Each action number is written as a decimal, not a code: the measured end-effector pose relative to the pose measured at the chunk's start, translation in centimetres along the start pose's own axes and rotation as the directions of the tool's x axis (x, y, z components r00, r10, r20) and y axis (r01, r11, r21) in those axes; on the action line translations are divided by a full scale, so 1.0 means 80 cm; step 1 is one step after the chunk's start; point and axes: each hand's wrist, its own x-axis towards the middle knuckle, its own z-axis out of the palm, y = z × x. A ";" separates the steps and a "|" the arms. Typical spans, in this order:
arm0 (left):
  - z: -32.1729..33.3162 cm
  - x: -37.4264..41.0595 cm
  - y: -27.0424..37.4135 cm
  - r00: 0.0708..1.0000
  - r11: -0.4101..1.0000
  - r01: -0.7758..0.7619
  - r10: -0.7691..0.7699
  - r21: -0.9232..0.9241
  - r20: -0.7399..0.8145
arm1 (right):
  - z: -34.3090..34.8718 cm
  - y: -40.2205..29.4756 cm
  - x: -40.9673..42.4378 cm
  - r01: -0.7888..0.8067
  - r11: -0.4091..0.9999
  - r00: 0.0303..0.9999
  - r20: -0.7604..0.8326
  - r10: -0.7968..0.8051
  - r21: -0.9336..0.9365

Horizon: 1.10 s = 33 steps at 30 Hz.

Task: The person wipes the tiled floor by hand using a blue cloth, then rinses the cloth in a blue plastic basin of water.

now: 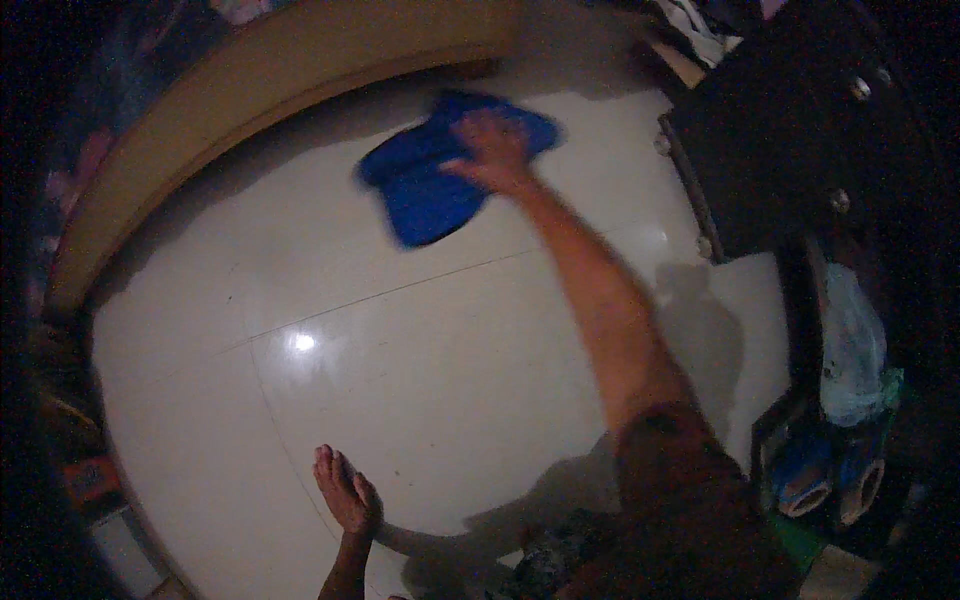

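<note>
A blue cloth (431, 202) lies bunched and partly folded on the pale tiled floor (450, 360), near the bed's lower edge. My right hand (491, 150) rests on the cloth with its fingers spread and looks slightly blurred; whether the fingers grip any of the fabric cannot be told. Lower down, at the bottom left of centre, my left hand (345, 491) is held apart from the cloth over the floor, its fingers extended and nothing in it.
A brown bed frame or similar curved-looking board (300, 67) runs along the upper left. At the right stand a dark cabinet-like piece (765, 150), a pale plastic bag (851, 345) and blue rolled or tubular items (806, 472). An orange box (91, 480) sits at the left edge.
</note>
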 end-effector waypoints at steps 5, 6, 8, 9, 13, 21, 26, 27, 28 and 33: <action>-0.013 0.005 -0.016 0.999 0.997 0.021 -0.018 -0.071 0.036 | -0.093 0.198 -0.075 -0.489 0.780 0.842 0.021 0.538 -0.391; -0.015 0.010 -0.018 0.999 0.996 0.002 0.001 -0.093 0.033 | -0.095 0.217 -0.091 -0.546 0.696 0.807 -0.068 0.587 -0.466; -0.020 0.012 -0.025 0.999 0.997 0.008 -0.005 -0.076 0.042 | -0.076 0.202 -0.089 -0.618 0.612 0.748 -0.129 0.651 -0.494; -0.020 0.002 -0.021 0.999 0.997 0.017 -0.013 -0.069 0.049 | -0.073 0.185 -0.079 -0.633 0.619 0.731 -0.094 0.676 -0.465; -0.023 -0.002 -0.032 1.000 0.999 0.013 -0.011 -0.038 0.028 | -0.045 0.050 -0.008 -0.535 0.811 0.821 0.080 0.565 -0.237; -0.030 -0.008 -0.031 0.997 0.998 -0.058 0.060 0.038 -0.051 | 0.031 -0.394 0.036 0.061 0.926 0.995 0.054 -0.087 0.372; -0.033 0.038 -0.012 0.992 0.993 -0.120 0.120 0.004 -0.027 | 0.009 -0.380 -0.007 -0.128 0.530 0.992 0.116 0.056 0.838; -0.036 0.049 -0.013 0.992 0.993 -0.121 0.121 -0.008 -0.043 | -0.008 -0.373 0.004 -0.249 0.407 0.968 0.234 0.086 0.879; -0.038 0.051 -0.014 0.991 0.993 -0.119 0.117 -0.022 -0.068 | -0.025 -0.363 0.006 -0.323 0.329 0.946 0.293 0.139 0.887; -0.034 0.027 -0.012 0.993 0.996 -0.080 0.083 0.038 -0.079 | -0.158 -0.211 -0.086 -0.549 0.125 0.816 0.497 0.297 0.827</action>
